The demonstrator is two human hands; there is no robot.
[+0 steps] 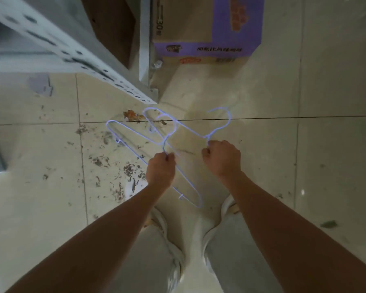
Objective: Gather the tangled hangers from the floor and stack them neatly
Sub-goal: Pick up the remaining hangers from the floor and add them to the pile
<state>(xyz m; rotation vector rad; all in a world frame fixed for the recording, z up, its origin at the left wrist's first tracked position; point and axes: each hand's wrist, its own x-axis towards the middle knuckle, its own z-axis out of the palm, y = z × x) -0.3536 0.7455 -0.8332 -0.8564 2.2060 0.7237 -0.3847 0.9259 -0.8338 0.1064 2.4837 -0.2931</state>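
Ahead, a metal shelf frame (76,60) stands at the upper left with a purple cardboard box (207,30) beside it on the stained tiled floor (51,155). Both hands hold pale blue wire hangers above the floor. The left hand (161,170) grips one hanger (133,142), its long axis running upper left to lower right. The right hand (222,158) clenches a second hanger (190,129) near its neck, hook pointing away from the person.

Only legible mark: "30" printed sideways on the brown side of the cardboard box (201,28). Its purple band carries a line of white characters, too blurred to read. The orange label and barcode-like strip below are also unreadable.
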